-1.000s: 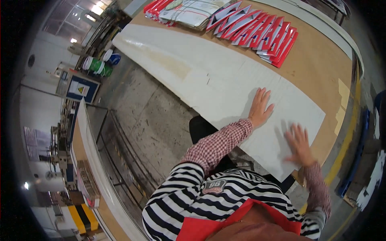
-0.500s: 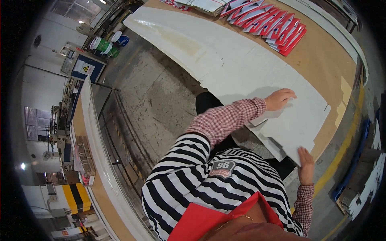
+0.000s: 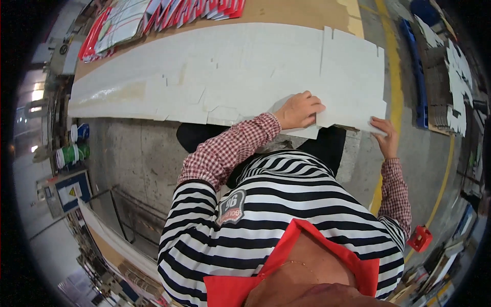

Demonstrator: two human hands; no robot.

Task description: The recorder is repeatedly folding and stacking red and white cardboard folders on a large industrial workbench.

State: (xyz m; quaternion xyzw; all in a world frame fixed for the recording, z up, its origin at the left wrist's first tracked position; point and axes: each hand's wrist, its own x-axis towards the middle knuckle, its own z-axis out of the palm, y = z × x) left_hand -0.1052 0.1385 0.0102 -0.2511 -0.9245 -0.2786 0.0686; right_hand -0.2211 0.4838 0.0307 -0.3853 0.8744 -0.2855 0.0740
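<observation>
A white cardboard sheet [image 3: 353, 77] with notched edges lies on the table's right end, its near edge jutting toward me. My left hand [image 3: 300, 109] rests at the sheet's near left corner, fingers curled and closed on its edge. At the near right corner my right hand [image 3: 387, 137] pinches the sheet, thumb and fingers closed. Under it and to the left spreads a long white surface [image 3: 230, 59] with cut near edges and a glossy patch. The undersides of both grips are hidden.
Folded red and white paper pieces [image 3: 194, 11] fan out along the table's far side, beside a flat white stack [image 3: 123, 25]. On the right, piled cardboard [image 3: 455, 87] stands by a blue pallet [image 3: 417, 77]. Behind me at left is another long table [image 3: 102, 235].
The view has turned, so the table now runs across it. My left hand has gone from lying over the white surface to the sheet's near left corner; my right hand stays at its near right corner.
</observation>
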